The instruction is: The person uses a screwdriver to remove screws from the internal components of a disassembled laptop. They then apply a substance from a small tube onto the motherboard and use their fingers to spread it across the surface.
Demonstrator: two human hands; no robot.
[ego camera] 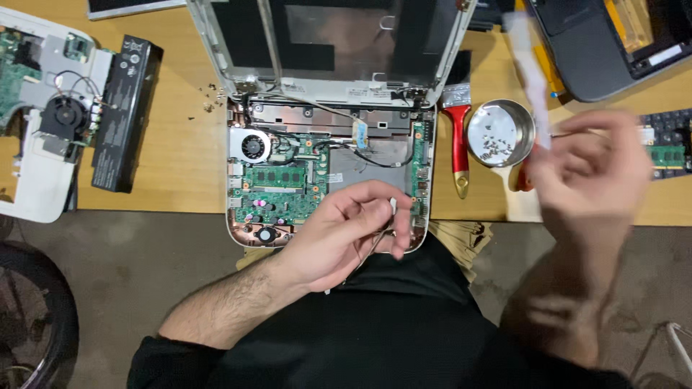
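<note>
left hand (346, 230) pinches thin wire (375, 241) over open laptop (328, 169) | right hand (591, 173), blurred, holds white strip (530, 68) pointing up-left, long axis near upright | laptop lies lid away on bench (180, 144) | screw bowl (501, 133), brush (458, 130) between hands

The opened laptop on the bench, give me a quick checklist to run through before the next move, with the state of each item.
1. Opened laptop lies flat on the wooden table, its front edge overhanging slightly: ok.
2. Left hand pinches a thin cable over the front right corner of the board: ok.
3. Right hand is raised with a white strip, both blurred; its grip cannot be read: cannot tell.
4. Loose screws gathered in the metal bowl: ok.
5. More small screws lie scattered on the table by the left hinge: not ok.
6. Red-handled brush lies clear of the board: ok.
</note>
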